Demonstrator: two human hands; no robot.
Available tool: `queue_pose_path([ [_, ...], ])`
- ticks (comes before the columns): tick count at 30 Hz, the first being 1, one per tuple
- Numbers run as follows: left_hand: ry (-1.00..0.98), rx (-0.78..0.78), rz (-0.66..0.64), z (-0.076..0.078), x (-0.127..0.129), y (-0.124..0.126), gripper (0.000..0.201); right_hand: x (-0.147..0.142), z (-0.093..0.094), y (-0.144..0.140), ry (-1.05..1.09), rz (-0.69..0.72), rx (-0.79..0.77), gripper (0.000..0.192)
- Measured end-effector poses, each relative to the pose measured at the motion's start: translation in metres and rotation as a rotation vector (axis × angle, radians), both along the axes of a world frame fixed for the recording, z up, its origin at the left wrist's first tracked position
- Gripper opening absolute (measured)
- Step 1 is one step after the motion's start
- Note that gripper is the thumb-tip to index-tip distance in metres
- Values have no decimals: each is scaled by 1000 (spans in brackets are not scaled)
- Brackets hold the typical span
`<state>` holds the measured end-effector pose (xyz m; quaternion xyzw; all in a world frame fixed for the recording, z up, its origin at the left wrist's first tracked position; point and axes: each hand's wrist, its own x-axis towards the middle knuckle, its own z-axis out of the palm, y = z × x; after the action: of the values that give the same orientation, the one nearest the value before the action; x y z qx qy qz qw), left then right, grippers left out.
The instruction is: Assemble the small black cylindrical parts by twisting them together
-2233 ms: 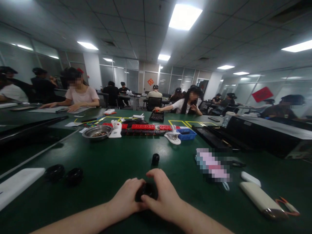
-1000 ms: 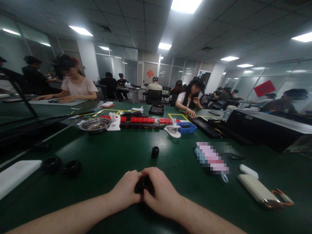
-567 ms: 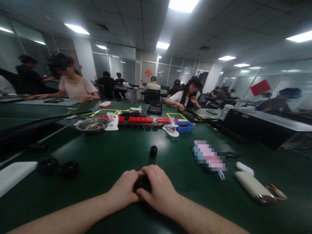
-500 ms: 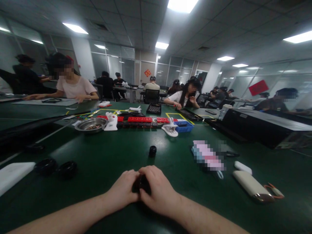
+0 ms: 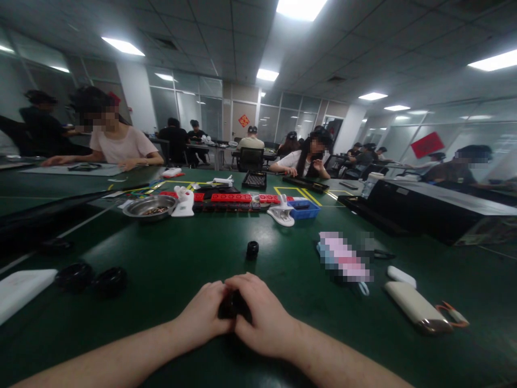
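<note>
On the near side of the blue plastic bin [image 5: 306,213], the person's right hand [image 5: 264,315] has a closer grip: its fingers, spread apart earlier, now curl over the round, glossy black part [image 5: 231,305] and meet the left hand [image 5: 204,311], so less of the part shows. The long, shallow black tray [image 5: 309,186], earlier to the bin's right, now lies beyond it, farther across the bench [image 5: 181,248]. The white-sleeved co-worker's hand [image 5: 290,171], earlier at the small black compartmented tray [image 5: 254,187] beyond the bin's left, is now beside the long tray.
</note>
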<state>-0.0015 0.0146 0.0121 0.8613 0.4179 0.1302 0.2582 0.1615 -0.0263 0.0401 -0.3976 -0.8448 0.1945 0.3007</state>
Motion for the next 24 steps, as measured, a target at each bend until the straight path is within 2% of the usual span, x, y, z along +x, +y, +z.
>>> queue_pose_path([
  [2,0,8,-5,-1,0,1,32,1,1,0,19,-28,9,56],
  [7,15,25,-16,0,1,0,29,-1,-1,1,7,-206,-4,48],
  [10,1,19,-19,1,1,0,30,-1,-1,2,-15,-153,-6,42],
  [14,3,9,-4,3,0,-1,31,1,0,0,40,-4,14,51],
  [16,18,0,1,6,0,-2,31,2,0,0,55,-40,14,50],
  [21,52,-5,4,15,2,-6,31,-1,-4,2,14,-239,-17,50],
  [24,29,2,-9,12,2,-5,29,-2,-5,1,-2,-205,3,47],
])
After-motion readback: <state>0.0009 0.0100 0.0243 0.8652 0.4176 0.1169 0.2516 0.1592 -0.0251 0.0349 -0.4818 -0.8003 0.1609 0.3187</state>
